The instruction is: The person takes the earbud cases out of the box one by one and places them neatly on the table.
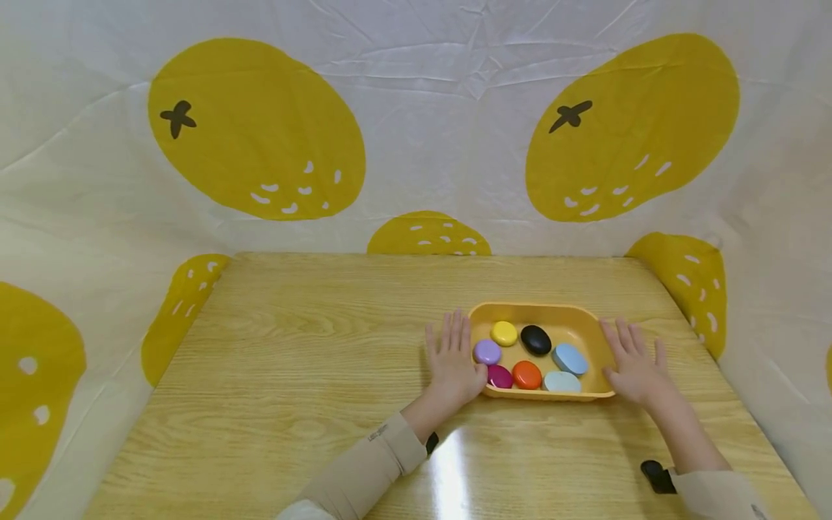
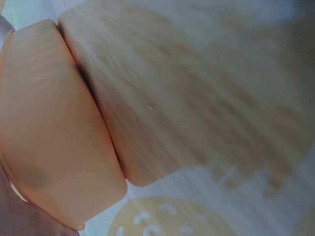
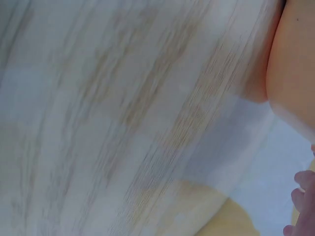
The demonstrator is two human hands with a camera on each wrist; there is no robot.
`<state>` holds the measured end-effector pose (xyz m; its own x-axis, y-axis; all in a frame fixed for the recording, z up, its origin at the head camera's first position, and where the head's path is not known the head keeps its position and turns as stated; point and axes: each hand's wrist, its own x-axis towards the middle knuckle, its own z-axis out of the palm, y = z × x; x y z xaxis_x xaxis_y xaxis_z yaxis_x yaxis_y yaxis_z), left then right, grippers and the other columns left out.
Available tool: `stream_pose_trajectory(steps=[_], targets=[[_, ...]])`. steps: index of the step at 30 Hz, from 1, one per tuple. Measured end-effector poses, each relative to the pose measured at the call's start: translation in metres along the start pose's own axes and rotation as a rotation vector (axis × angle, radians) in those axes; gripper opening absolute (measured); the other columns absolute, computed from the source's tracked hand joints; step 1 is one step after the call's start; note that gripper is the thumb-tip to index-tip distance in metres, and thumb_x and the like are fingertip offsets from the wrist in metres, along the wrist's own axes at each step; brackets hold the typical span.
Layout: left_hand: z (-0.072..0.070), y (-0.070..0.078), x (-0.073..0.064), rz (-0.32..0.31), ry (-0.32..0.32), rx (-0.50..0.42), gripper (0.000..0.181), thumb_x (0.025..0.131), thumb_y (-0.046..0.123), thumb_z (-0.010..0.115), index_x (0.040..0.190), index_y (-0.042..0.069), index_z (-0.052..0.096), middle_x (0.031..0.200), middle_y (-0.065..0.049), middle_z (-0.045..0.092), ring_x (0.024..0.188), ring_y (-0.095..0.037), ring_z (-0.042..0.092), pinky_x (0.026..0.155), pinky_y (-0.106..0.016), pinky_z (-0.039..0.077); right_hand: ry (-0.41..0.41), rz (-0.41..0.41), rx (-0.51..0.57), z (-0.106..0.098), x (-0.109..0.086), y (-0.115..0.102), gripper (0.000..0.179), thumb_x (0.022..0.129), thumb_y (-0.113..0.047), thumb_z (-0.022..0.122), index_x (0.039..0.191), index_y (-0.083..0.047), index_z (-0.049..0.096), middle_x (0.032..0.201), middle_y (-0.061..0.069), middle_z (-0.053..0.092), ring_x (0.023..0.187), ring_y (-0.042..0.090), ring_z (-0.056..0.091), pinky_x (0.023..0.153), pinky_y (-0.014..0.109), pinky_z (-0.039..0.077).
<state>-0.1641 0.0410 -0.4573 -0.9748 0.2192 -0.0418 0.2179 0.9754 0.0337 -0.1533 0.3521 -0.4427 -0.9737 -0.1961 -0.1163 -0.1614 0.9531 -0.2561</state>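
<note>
Right of the middle of the wooden table [image 1: 292,361], an orange tray [image 1: 539,310] with its long axis left to right across the scene. At its left end, the left hand [image 1: 451,367], with straight fingers pointing to the far side along the end wall and the thumb over the rim by the near left corner. At its right end, the right hand [image 1: 640,368], with straight, spread fingers pointing far and somewhat left, fingertips at the rim toward the far right corner. Neither clenched nor curled round anything; both laid open-palmed against the ends. Can't tell how hard either presses. Hard to call one nearer than the other: each right at its own end, with the tray between. Judged as the relation to watch: two palms opposed along the long axis, left against right. In the left wrist view, the tray's outer wall close up, with a dark seam between base and table; to judge by that, seems to rest on the wood. Inside, toward the far wall, a yellow piece [image 1: 503,334] and a black piece [image 1: 536,340]; at left, a lilac piece [image 1: 487,352]; at right, a pale blue oval [image 1: 570,359]; along the near wall, left to right, a magenta piece [image 1: 499,376] just beside the left thumb, an orange-red piece [image 1: 527,375] and a whitish piece [image 1: 562,382].
</note>
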Motion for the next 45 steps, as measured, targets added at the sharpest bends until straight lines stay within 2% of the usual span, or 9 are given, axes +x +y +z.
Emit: stream_pose_trajectory(steps=[8,14,18,23,30,36,42,45], targets=[[0.000,-0.012,-0.015,-0.006,0.022,-0.031,0.078,0.087,0.044,0.038,0.148,0.009,0.005,0.153,-0.008,-0.001,0.140,-0.025,-0.001,0.108,-0.053,-0.003,0.013,-0.001,-0.025,0.004,-0.004,-0.015,0.081,0.089,-0.018,0.047,0.147,-0.017,-0.010,0.148,0.022,-0.015,0.134,0.041,-0.015,0.094,0.058,-0.026],[0.001,-0.019,-0.024,-0.002,0.056,-0.044,0.079,0.086,0.046,0.042,0.147,0.009,0.009,0.153,-0.009,0.004,0.140,-0.026,0.001,0.108,-0.053,0.003,0.022,-0.001,-0.042,0.008,-0.006,-0.024,0.081,0.089,-0.019,0.048,0.147,-0.017,-0.009,0.149,0.022,-0.013,0.135,0.041,-0.012,0.095,0.060,-0.023],[0.001,-0.024,-0.028,0.001,0.054,-0.059,0.080,0.085,0.045,0.042,0.147,0.008,0.009,0.153,-0.010,0.004,0.140,-0.026,-0.002,0.108,-0.053,0.001,0.028,0.000,-0.045,0.009,-0.008,-0.030,0.081,0.089,-0.019,0.048,0.147,-0.017,-0.009,0.149,0.022,-0.012,0.135,0.042,-0.008,0.096,0.062,-0.020],[0.001,-0.029,-0.033,-0.001,0.045,-0.064,0.079,0.085,0.045,0.042,0.147,0.008,0.009,0.153,-0.010,0.004,0.140,-0.025,-0.004,0.108,-0.052,-0.001,0.031,-0.002,-0.035,0.011,-0.011,-0.036,0.082,0.089,-0.018,0.048,0.147,-0.018,-0.010,0.149,0.023,-0.009,0.135,0.042,-0.007,0.096,0.060,-0.022],[0.000,-0.031,-0.037,0.004,0.043,-0.061,0.078,0.086,0.045,0.041,0.147,0.007,0.010,0.153,-0.010,0.003,0.140,-0.026,-0.001,0.108,-0.052,-0.002,0.029,0.006,-0.018,0.012,-0.015,-0.042,0.079,0.089,-0.017,0.047,0.147,-0.015,-0.007,0.149,0.023,-0.008,0.135,0.041,-0.009,0.096,0.059,-0.023],[-0.001,-0.033,-0.039,0.011,0.052,-0.037,0.078,0.086,0.046,0.040,0.147,0.007,0.011,0.153,-0.010,0.003,0.140,-0.027,0.001,0.108,-0.053,0.002,0.022,0.013,-0.017,0.013,-0.014,-0.042,0.080,0.088,-0.017,0.047,0.147,-0.016,-0.007,0.149,0.023,-0.007,0.135,0.042,-0.008,0.096,0.061,-0.021],[-0.004,-0.033,-0.038,0.020,0.085,-0.039,0.077,0.084,0.045,0.044,0.146,0.008,0.018,0.152,-0.013,0.008,0.140,-0.028,0.002,0.108,-0.052,0.001,0.033,0.010,-0.012,0.012,-0.014,-0.043,0.079,0.088,-0.017,0.047,0.147,-0.015,-0.006,0.149,0.023,-0.006,0.135,0.041,-0.008,0.096,0.060,-0.021],[-0.006,-0.032,-0.036,0.052,0.116,-0.024,0.073,0.084,0.045,0.045,0.145,0.009,0.025,0.151,-0.015,0.013,0.139,-0.028,0.006,0.108,-0.053,0.002,0.033,0.010,-0.015,0.012,-0.013,-0.044,0.079,0.088,-0.017,0.047,0.147,-0.014,-0.005,0.149,0.024,-0.006,0.135,0.042,-0.006,0.097,0.061,-0.020]])
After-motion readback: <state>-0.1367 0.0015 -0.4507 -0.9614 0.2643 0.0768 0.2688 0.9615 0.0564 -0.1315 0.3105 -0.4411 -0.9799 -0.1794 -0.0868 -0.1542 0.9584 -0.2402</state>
